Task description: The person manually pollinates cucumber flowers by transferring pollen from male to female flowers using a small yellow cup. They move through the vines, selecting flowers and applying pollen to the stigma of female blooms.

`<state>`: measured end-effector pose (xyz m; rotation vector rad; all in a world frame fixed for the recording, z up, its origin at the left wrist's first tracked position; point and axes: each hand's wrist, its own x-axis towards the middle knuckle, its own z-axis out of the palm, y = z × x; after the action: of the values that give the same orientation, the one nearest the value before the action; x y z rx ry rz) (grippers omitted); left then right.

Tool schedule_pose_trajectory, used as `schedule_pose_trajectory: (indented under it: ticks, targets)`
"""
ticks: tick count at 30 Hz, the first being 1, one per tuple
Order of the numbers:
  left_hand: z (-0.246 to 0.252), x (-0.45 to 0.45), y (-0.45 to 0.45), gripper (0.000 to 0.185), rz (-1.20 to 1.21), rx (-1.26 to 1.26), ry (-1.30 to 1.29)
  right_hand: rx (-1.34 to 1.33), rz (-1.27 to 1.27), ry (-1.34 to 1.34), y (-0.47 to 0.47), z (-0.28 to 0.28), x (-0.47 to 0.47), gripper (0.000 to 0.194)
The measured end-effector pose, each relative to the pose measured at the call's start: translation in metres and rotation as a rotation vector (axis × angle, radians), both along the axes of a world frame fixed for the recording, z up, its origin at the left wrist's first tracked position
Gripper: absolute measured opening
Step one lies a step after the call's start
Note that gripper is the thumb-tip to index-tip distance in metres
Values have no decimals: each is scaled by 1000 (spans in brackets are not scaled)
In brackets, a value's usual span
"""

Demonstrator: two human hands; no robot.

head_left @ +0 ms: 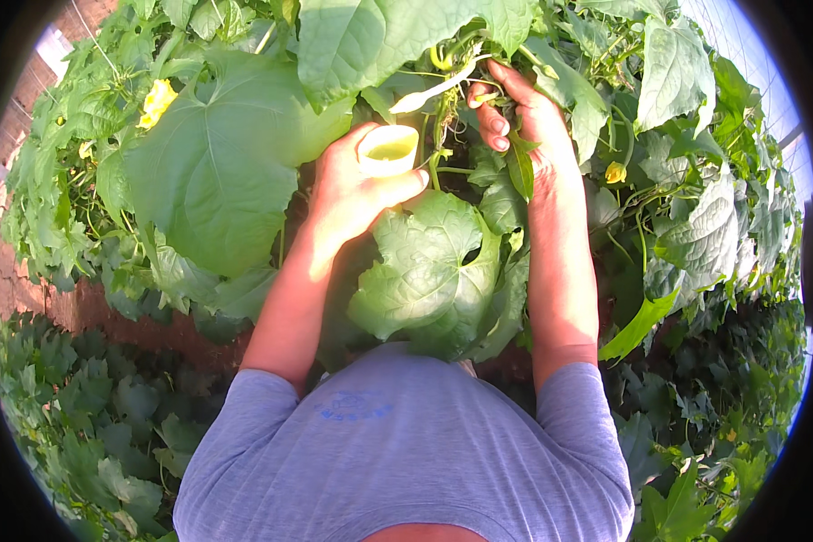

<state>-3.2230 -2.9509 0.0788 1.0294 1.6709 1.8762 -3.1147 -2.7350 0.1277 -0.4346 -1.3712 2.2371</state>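
My left hand [352, 179] is wrapped around a small pale cup [388, 150], its mouth tilted up towards me. Yellow-green liquid appears to lie inside it. Up and to the right, my right hand [525, 112] reaches among the vine stems with curled fingers. A small yellow bud or flower tip [486, 98] shows at those fingers; whether they grip it is unclear. Between the hands, a slender pale young fruit [437, 89], probably a luffa, slants down-left above the cup. Thin green stems [439, 132] and dry tendrils hang beside the cup.
Large vine leaves surround both arms, with one broad leaf [210, 162] left of my left hand and another leaf [427, 271] below the cup. Yellow flowers [156, 103] bloom at left. A brick wall [13, 278] stands far left; lower foliage [108, 420] grows on either side of me.
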Motion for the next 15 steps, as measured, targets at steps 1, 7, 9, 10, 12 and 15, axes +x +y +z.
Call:
schedule_pose_trajectory:
  ticks: [1,7,9,10,12,15]
  targets:
    - [5,1,-1,47,-10,-1,-4,43,77,-5,4,-3,4,28]
    - [10,7,-7,48,31,-141,90,117,-61,49,-29,3,21,23]
    - [7,8,-5,46,72,-128,194,237,-104,67,-33,4,21,22]
    - [8,10,-5,46,81,-142,240,293,-123,67,-35,6,22,22]
    - [15,17,-3,43,129,-193,316,388,-141,44,-38,11,23,25]
    - [18,23,-1,41,131,-227,424,500,-122,-29,-31,10,23,29]
